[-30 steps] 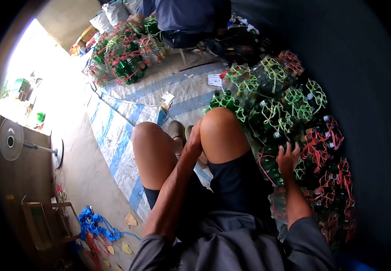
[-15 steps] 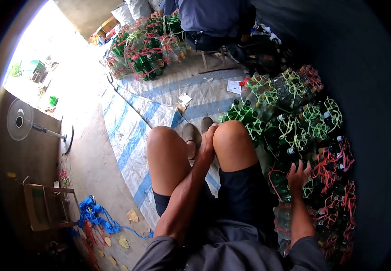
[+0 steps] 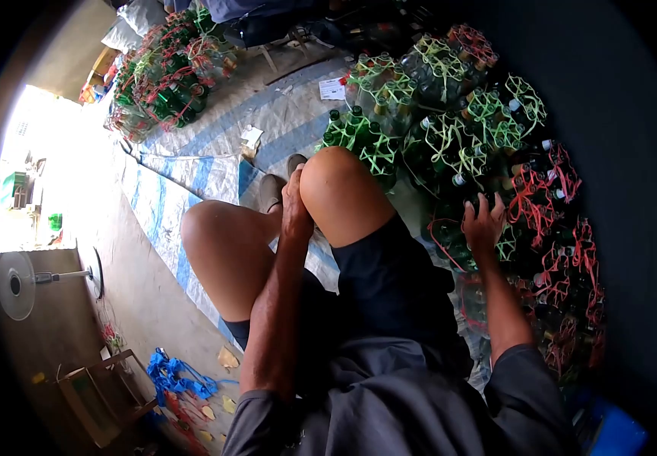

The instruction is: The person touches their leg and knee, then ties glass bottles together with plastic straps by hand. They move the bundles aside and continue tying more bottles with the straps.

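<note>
My left hand lies against the inner side of my raised right knee, its fingers mostly hidden there. On my right side, my right hand reaches over bundled green bottles, fingers spread over their tops, not wrapped round any. Close by it, red plastic strips bind more bottles. Pale green strips net together the bundles farther ahead. Beside my right knee stand green bottles tied in pale green strips.
A striped tarp covers the floor under my feet. Another bottle pile stands at the far left, near a seated person. A fan, blue strips and a wooden frame lie to my left; a blue object is behind right.
My view has tipped and swung rightward, so the scene sits higher and farther left. A blue object has come into view at lower right. Both hands keep their places.
</note>
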The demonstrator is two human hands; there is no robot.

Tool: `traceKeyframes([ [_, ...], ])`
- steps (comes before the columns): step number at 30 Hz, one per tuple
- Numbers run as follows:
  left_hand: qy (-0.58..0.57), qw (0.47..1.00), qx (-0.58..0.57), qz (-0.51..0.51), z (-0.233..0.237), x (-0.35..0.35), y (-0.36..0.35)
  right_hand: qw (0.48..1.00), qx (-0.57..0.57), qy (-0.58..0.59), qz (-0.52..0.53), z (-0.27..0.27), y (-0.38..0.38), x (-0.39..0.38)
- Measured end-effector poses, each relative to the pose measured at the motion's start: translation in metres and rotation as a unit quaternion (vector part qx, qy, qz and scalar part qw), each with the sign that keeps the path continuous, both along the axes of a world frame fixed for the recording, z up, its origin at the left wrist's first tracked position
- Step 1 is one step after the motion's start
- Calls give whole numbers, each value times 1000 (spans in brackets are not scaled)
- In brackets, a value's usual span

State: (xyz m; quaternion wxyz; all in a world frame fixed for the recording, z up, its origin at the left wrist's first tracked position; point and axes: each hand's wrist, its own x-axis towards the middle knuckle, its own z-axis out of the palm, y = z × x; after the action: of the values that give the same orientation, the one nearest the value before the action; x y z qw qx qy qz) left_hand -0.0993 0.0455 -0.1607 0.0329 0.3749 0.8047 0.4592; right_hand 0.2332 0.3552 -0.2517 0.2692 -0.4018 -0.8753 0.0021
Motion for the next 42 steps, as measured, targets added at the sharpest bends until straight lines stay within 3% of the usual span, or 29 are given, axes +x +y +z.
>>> traceKeyframes([
  [16, 134, 979, -133, -74, -16, -17, -12, 1000, -8, 9, 1, 1, 1, 0],
  [20, 40, 996, -70, -38, -14, -8, 4, 1000, -4, 5, 3, -4, 4, 1],
  [30, 78, 995, -42, -54, -14, -8, 5, 1000, -11, -4, -6, -4, 2, 1],
  [36, -18, 998, 0, -63, -13, -9, -2, 1000, -26, -5, -9, -2, 2, 1],
  [42, 103, 990, -61, -72, -25, -15, -2, 999, -31, -9, -10, -3, 3, 2],
])
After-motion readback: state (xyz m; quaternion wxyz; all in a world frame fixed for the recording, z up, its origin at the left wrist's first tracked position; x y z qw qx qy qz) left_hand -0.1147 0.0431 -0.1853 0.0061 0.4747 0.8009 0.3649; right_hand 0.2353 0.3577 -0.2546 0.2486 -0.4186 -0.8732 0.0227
